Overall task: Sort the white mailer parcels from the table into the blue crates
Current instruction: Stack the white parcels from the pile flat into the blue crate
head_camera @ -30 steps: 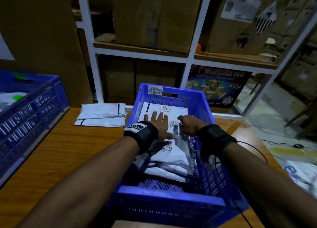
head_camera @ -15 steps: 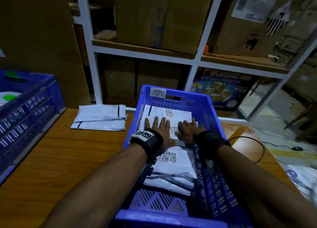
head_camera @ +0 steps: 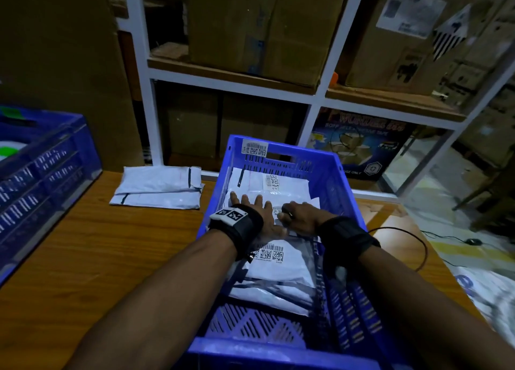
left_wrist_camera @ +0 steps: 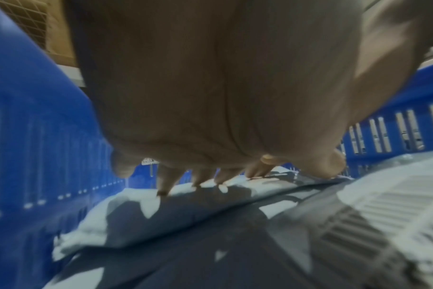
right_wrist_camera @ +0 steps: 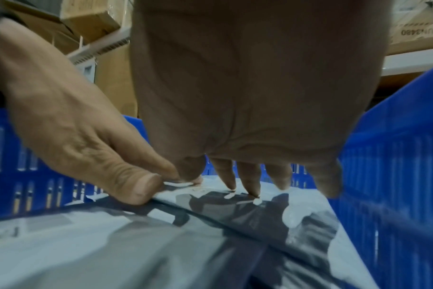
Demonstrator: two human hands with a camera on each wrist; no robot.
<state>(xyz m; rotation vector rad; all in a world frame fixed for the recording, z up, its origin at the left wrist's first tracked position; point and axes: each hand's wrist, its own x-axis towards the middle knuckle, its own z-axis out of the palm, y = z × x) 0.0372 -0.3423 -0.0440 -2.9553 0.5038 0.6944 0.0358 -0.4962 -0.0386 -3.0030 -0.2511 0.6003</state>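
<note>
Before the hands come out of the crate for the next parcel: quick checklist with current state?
1. Top parcel inside the centre blue crate, not over the rim: ok.
2. Left hand free to lift, fingers straight, flat on the parcel: ok.
3. Right hand free to lift: fingertips rest on the parcel, nothing visibly pinched: ok.
4. Parcels left to sort: white mailer stack lies on the table left of the crate: ok.
5. Count of mailers in that stack: cannot tell.
6. Room in the left blue crate: inside mostly out of view, cannot tell.
</note>
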